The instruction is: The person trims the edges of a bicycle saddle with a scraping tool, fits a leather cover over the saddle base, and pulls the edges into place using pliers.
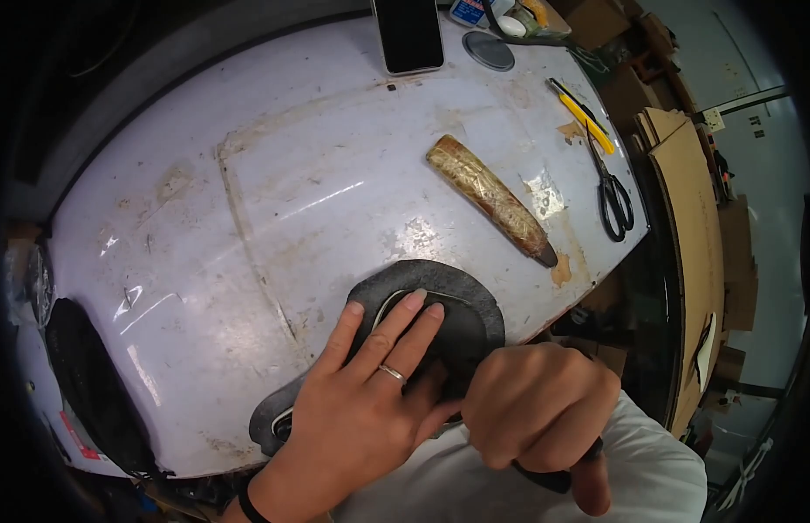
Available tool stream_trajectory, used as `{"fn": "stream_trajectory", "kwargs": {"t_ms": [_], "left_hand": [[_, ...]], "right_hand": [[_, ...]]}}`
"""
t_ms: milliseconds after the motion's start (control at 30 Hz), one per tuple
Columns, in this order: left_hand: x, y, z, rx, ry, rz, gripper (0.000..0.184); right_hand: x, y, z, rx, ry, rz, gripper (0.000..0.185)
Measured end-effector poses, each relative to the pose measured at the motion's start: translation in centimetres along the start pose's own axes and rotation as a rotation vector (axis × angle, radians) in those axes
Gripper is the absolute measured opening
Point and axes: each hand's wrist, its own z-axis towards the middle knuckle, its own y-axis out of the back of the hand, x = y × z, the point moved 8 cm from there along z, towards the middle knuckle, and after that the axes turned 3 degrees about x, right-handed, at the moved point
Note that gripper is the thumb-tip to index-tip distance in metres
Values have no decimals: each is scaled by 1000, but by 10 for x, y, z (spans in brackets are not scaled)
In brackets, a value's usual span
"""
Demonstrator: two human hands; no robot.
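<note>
A dark grey piece with a rounded edge and a pale curved line (414,277) lies at the front edge of the white table. My left hand (361,410), with a ring on one finger, rests on it, fingers spread and pointing away from me. Just right of the piece, my right hand (540,410) is closed in a fist around a black object (544,478), mostly hidden by the fingers. Part of the same or another grey piece (270,414) shows left of my left wrist. Beyond my hands lies a brown, tape-wrapped tool (490,196) with a dark tip.
The white table (187,244) holds a phone (408,35), a round grey lid (488,50), a yellow cutter (586,124) and black scissors (612,196). A black cloth-like item (95,392) lies at the left edge. Cardboard (680,261) stands at the right.
</note>
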Motion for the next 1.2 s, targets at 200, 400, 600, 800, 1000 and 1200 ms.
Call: {"fn": "stream_trajectory", "kwargs": {"t_ms": [200,400,600,800,1000,1200], "left_hand": [[4,6,2,-33,31,-88,28],[4,0,7,8,55,-63,38],[-1,-3,13,94,24,24,43],[-19,-6,15,99,-11,209,44],[-19,-7,12,87,14,199,45],[-13,-7,8,94,25,164,43]], "right_hand": [[5,54,-28,-295,120,250,65],[-1,63,-65,-529,208,136,73],[10,37,-36,-351,151,-78,78],[9,28,-38,-414,109,-72,75],[15,35,-47,-501,154,-28,77],[15,11,-35,-226,125,-195,70]]}}
